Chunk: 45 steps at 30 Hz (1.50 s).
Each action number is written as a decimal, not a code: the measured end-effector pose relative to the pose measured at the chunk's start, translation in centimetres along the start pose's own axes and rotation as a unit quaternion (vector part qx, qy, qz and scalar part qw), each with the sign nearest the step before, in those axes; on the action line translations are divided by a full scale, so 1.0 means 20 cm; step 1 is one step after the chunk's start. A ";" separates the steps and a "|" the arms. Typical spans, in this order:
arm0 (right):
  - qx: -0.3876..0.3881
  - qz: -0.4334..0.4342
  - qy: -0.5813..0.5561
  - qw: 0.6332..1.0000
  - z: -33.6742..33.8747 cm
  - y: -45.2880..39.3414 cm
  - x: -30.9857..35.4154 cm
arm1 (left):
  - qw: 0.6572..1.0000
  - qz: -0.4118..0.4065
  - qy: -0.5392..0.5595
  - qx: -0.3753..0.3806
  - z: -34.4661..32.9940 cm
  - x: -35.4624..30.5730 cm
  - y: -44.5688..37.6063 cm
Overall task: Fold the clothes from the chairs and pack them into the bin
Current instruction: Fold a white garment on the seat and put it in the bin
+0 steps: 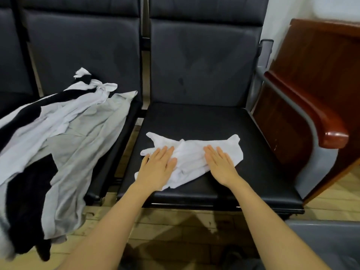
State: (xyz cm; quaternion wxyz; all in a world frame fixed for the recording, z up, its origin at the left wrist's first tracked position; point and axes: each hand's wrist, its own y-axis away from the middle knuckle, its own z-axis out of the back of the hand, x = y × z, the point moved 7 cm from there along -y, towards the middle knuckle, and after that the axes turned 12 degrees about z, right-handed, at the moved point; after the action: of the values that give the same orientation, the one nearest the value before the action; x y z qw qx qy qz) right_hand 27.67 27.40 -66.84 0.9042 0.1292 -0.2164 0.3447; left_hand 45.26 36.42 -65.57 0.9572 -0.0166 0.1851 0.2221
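My two bare forearms reach in from the near edge over the wooden floor (171,227). At the near right corner I see a grey surface (327,242); I cannot tell what it is. My left hand (158,166) lies flat, palm down, on the left part of a white garment (191,158), fingers straight and close together, thumb out to the left. My right hand (221,163) lies flat on the garment's right part, fingers straight and slightly spread. Neither hand grips the cloth; both press it against the black seat (243,182) of the right chair. The garment lies crumpled across the seat's near half, a corner poking out at far left and another at far right. On the chair to the left, a pile of clothes (64,137) in white, grey and black spills over the seat's near edge. Farther back stand the dark backrests (204,61). To the far right, beside the chair's grey armrest (276,90), stands reddish-brown wooden furniture (315,78).
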 end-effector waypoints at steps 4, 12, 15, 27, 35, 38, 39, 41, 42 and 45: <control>-0.159 0.020 -0.022 0.987 0.12 0.03 0.09 | 0.995 -0.008 0.054 -0.080 0.08 -0.02 -0.04; -0.225 0.091 -0.032 0.969 0.07 0.12 0.32 | 0.979 -0.017 0.148 -0.136 0.19 -0.01 -0.01; -0.213 0.054 -0.052 0.974 -0.01 0.10 0.29 | 0.984 -0.033 0.092 -0.146 0.15 0.00 0.00; -0.284 0.063 -0.146 0.946 0.12 0.17 0.31 | 0.943 -0.057 0.191 -0.266 0.31 -0.07 0.03; -0.332 0.044 -0.244 0.910 0.38 0.34 0.12 | 0.929 -0.184 0.233 -0.220 0.25 -0.28 0.07; -0.293 0.003 -0.262 0.920 0.33 0.33 0.06 | 0.939 -0.060 0.293 -0.171 0.19 -0.14 0.03; -0.284 -0.005 -0.251 0.925 0.31 0.32 0.05 | 0.946 -0.029 0.287 -0.145 0.16 -0.09 0.02; -0.271 -0.019 -0.178 0.946 0.30 0.29 0.05 | 0.972 -0.011 0.202 -0.121 0.11 -0.04 0.02; -0.266 -0.023 -0.141 0.953 0.29 0.28 0.07 | 0.981 -0.011 0.161 -0.110 0.09 -0.03 0.02; -0.261 -0.017 -0.099 0.960 0.27 0.25 0.15 | 0.988 -0.024 0.128 -0.081 0.08 0.00 0.04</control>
State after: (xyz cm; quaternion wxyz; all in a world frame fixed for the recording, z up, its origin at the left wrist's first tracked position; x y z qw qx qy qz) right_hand 24.66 30.61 -60.25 0.8864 -0.0743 -0.3850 0.2461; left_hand 45.53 37.27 -64.02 0.9262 -0.1270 0.2865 0.2098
